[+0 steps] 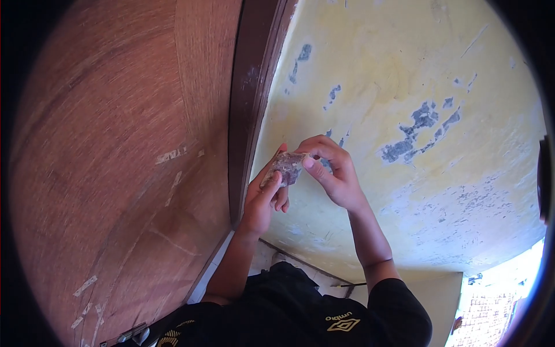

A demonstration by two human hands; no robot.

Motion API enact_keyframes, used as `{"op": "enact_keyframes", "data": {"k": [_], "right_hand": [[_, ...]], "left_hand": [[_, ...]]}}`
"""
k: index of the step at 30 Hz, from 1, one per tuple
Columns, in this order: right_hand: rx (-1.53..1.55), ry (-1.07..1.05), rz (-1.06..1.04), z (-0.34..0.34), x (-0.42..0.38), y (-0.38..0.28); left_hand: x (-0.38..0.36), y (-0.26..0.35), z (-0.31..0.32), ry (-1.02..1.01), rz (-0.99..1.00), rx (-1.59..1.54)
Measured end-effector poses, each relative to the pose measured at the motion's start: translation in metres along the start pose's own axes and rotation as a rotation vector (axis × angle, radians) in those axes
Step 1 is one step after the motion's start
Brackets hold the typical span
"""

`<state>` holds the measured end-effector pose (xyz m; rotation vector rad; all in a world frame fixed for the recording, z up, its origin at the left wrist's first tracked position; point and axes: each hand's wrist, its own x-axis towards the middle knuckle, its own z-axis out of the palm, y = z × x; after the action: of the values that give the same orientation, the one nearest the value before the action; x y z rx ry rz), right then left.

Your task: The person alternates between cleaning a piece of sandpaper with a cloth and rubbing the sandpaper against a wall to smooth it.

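Grip: left hand (258, 201) closed on a small, flat, ragged-edged, greyish-mauve piece (289, 163), thumb pressed across its near face, fingers behind. Right hand (340, 173) pinches the same piece at its upper right corner, thumb against forefinger, remaining fingers curled. Material of piece: cannot tell; surface mottled with paler flecks. Piece is held up, tilted, between the two hands, with the wall behind it.

Around: yellow painted wall (376, 63), flaked to irregular grey patches (425, 115). Left of it, dark brown door frame (248, 98), then a reddish-brown wood-grain door (121, 150) bearing short pale strips (171, 155). Below the hands: black short-sleeved shirt (283, 315) with gold logo (343, 325). Lower left, metal latch (134, 332) at the door. Lower right, bright opening (491, 312).
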<state>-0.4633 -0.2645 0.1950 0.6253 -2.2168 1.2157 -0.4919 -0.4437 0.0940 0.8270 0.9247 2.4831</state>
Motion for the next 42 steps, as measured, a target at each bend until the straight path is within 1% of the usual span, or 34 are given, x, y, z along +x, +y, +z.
{"op": "enact_keyframes", "data": {"k": [2,3,5,6,8,9,11,12,14,15,17,18,20,21,23,24,25,26,28,29,31,33,35,36,37,38,39,40,41,42], "right_hand": [[-0.031,-0.183,0.135,-0.002,-0.008,0.004],[-0.024,-0.178,0.141,0.000,-0.011,0.008],[0.175,-0.160,0.182,0.005,-0.016,0.016],[0.179,-0.157,0.184,0.007,-0.020,0.015],[0.383,-0.153,0.227,0.009,-0.025,0.014],[0.385,-0.157,0.225,0.011,-0.028,0.015],[0.560,-0.134,0.250,0.015,-0.039,0.020],[0.562,-0.137,0.248,0.016,-0.044,0.024],[0.752,-0.225,0.387,0.018,-0.055,0.033],[0.754,-0.226,0.384,0.023,-0.058,0.034],[1.087,-0.198,0.366,0.037,-0.066,0.035],[1.087,-0.198,0.365,0.042,-0.071,0.033],[1.033,-0.096,0.209,0.050,-0.077,0.030],[0.980,-0.112,0.108,0.054,-0.079,0.031],[0.959,-0.090,0.127,0.059,-0.091,0.035],[0.939,-0.063,0.147,0.061,-0.095,0.034],[0.858,-0.010,0.112,0.064,-0.097,0.033],[0.855,-0.007,0.113,0.065,-0.098,0.032],[0.800,0.076,0.129,0.066,-0.101,0.028],[0.795,0.079,0.131,0.065,-0.106,0.031],[0.884,0.084,0.309,0.063,-0.113,0.037],[0.872,0.113,0.316,0.063,-0.117,0.036],[0.865,0.139,0.324,0.062,-0.112,0.034],[0.686,0.163,0.268,0.058,-0.107,0.034],[0.506,0.189,0.212,0.053,-0.099,0.030],[0.196,0.154,0.074,0.040,-0.086,0.028],[-0.115,0.116,-0.063,0.023,-0.061,0.017],[-0.395,0.093,-0.175,0.010,-0.036,0.005],[-0.674,0.068,-0.285,0.000,-0.011,-0.005],[-0.884,0.051,-0.333,-0.006,0.010,-0.012]], "left_hand": [[-0.009,0.003,0.003,0.057,-0.031,0.179],[-0.012,0.002,0.005,0.059,-0.040,0.183],[-0.016,-0.002,0.009,0.178,0.069,0.389],[-0.020,-0.001,0.010,0.179,0.065,0.392],[-0.026,0.000,0.012,0.254,0.098,0.399],[-0.027,0.000,0.012,0.257,0.100,0.401],[-0.028,0.000,0.013,0.280,0.205,0.354],[-0.030,-0.002,0.008,0.283,0.208,0.357],[-0.034,-0.007,-0.007,0.234,0.054,0.198],[-0.035,-0.006,-0.007,0.234,0.056,0.201],[-0.036,-0.006,-0.005,0.230,-0.034,0.028],[-0.037,-0.007,-0.003,0.229,-0.034,0.029],[-0.036,-0.012,0.003,0.272,-0.079,-0.177],[-0.036,-0.017,0.004,0.272,-0.077,-0.179],[-0.036,-0.028,0.001,0.187,-0.095,-0.335],[-0.035,-0.030,0.000,0.188,-0.096,-0.336],[-0.034,-0.032,-0.002,0.156,-0.109,-0.265],[-0.033,-0.034,-0.003,0.123,-0.122,-0.194],[-0.031,-0.045,-0.005,0.114,-0.140,-0.227],[-0.031,-0.050,-0.005,0.107,-0.154,-0.258],[-0.029,-0.048,0.004,0.135,-0.183,-0.255],[-0.027,-0.052,0.003,0.168,-0.201,-0.254],[-0.024,-0.064,-0.011,0.172,-0.292,-0.256],[-0.022,-0.053,-0.009,0.172,-0.287,-0.259],[-0.019,-0.035,-0.004,0.244,-0.292,-0.160],[-0.014,-0.023,-0.005,0.314,-0.299,-0.061],[-0.008,-0.018,-0.015,0.368,-0.199,0.079],[0.002,-0.016,-0.026,0.364,-0.201,0.073],[0.014,-0.015,-0.038,0.389,0.038,0.259],[0.024,-0.013,-0.045,0.407,0.278,0.444]]}}
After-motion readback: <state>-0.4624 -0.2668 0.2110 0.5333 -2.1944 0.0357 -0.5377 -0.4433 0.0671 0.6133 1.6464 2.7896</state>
